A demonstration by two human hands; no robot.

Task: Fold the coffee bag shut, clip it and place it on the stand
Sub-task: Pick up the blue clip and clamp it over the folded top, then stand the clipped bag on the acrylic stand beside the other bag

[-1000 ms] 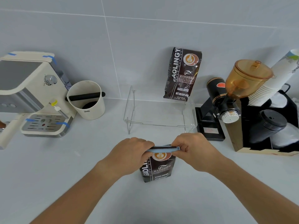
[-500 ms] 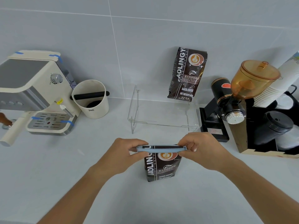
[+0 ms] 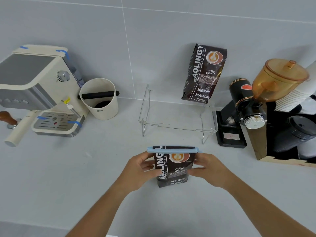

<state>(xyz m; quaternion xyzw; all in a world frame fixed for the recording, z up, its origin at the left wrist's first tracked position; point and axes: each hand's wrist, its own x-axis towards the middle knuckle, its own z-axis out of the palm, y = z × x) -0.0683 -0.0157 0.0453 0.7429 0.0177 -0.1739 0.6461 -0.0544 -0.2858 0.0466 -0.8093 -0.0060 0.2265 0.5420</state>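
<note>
Coffee bag (image 3: 173,168), clipped, gripped mid-body between both hands (image 3: 136,170) (image 3: 207,170): soft and hefty, so hold sides, not clip (image 3: 172,149).

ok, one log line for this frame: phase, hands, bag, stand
phase: clip on, pre-place | left hand + right hand: gripping coffee bag sides | blue clip: across folded top | clear stand: second bag at back

Cream espresso machine (image 3: 36,86), blue tape at corners, far left on the pale tabletop (image 3: 51,177). Wooden-handled portafilter (image 3: 7,118) at its left. White knock box (image 3: 100,98) with black bar, just right. Black grinder (image 3: 242,106) with amber hopper (image 3: 280,79), right. Stacked paper cups (image 3: 295,93) and black lids (image 3: 301,127), wooden holder (image 3: 259,144), far right.
</note>
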